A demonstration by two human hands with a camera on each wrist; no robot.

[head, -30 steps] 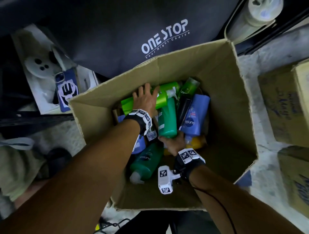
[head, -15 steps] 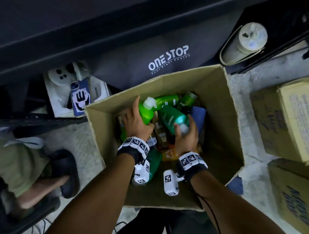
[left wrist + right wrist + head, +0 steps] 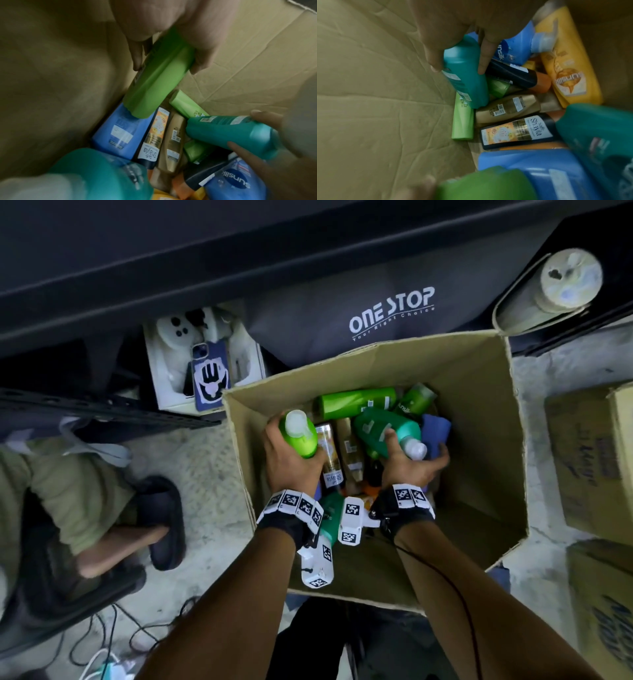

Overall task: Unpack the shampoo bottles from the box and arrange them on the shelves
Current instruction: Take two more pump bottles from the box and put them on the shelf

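Observation:
An open cardboard box [image 3: 479, 412] on the floor holds several shampoo bottles lying in a heap. My left hand [image 3: 291, 457] grips a light green bottle [image 3: 299, 433] with a white cap, raised cap-up near the box's left wall; the left wrist view shows fingers wrapped round that green bottle [image 3: 154, 78]. My right hand [image 3: 414, 463] grips a teal bottle [image 3: 387, 429] by its neck end, its white cap pointing towards me. In the right wrist view the teal bottle [image 3: 467, 78] tilts down into the heap.
Blue, gold, black, yellow and green bottles [image 3: 513, 132] remain in the box. A dark shelf edge [image 3: 171, 268] runs above. A white tray with a phone [image 3: 209, 374] sits left of the box. Cartons [image 3: 592, 457] stand on the right; a person's sandalled foot [image 3: 161, 522] on the left.
Both hands have closed on bottles and lifted them: the left raised the light green bottle upright, the right pulled the teal bottle up off the heap. The head view has shifted back.

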